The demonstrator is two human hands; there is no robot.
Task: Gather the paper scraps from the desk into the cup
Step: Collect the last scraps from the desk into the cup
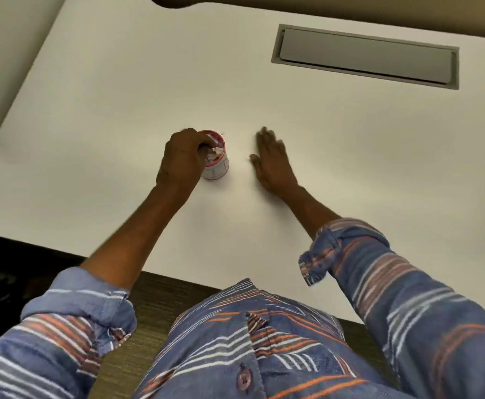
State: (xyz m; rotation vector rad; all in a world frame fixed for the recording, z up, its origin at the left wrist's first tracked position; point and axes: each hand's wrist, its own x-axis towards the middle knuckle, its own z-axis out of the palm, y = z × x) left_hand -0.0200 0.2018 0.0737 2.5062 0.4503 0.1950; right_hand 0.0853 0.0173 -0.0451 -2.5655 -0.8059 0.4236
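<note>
A small white paper cup (217,169) with a red rim stands upright near the middle of the white desk (149,82). White paper scraps (216,153) fill its mouth. My left hand (180,161) covers the cup's left side, and its curled fingertips dip into the mouth among the scraps. To the right of the cup, a short gap away, my right hand (273,162) lies flat on the desk with straight fingers and holds nothing. No loose scraps show on the desk around the hands.
A grey rectangular cable hatch (365,56) is set into the desk at the far right. The desk's near edge (178,276) runs diagonally in front of my body, with dark carpet below. A second white surface adjoins at the far left.
</note>
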